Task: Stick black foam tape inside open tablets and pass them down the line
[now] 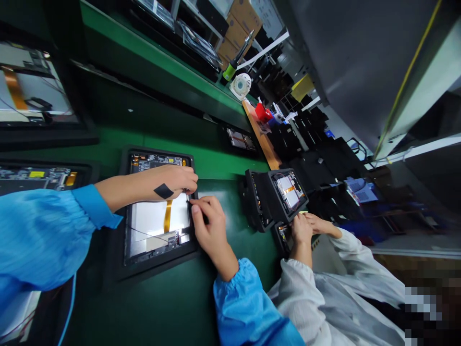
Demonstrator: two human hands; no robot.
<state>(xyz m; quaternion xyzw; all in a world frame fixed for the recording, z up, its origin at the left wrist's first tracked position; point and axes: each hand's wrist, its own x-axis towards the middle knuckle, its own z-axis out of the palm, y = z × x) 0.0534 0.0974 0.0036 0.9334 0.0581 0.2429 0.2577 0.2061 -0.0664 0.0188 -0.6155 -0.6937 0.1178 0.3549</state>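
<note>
An opened tablet [158, 218] lies in a black tray [118, 259] on the green conveyor belt; its silver back plate, orange flex cable and circuit boards show. My left hand [176, 180] rests over the tablet's far right edge, fingers curled in a pinch, with a black square of tape [163, 191] stuck on its back. My right hand [209, 226] sits at the tablet's right edge, fingers pressed together against the frame. The fingertips of both hands nearly meet there. What they pinch is too small to make out. Both sleeves are blue.
More trays with opened tablets lie on the belt at left [34, 178], far left [32, 86] and farther along [239, 139]. A co-worker in white [338, 288] handles stacked black trays [277, 194] at right. A small white fan [240, 86] and cardboard boxes [239, 24] stand beyond.
</note>
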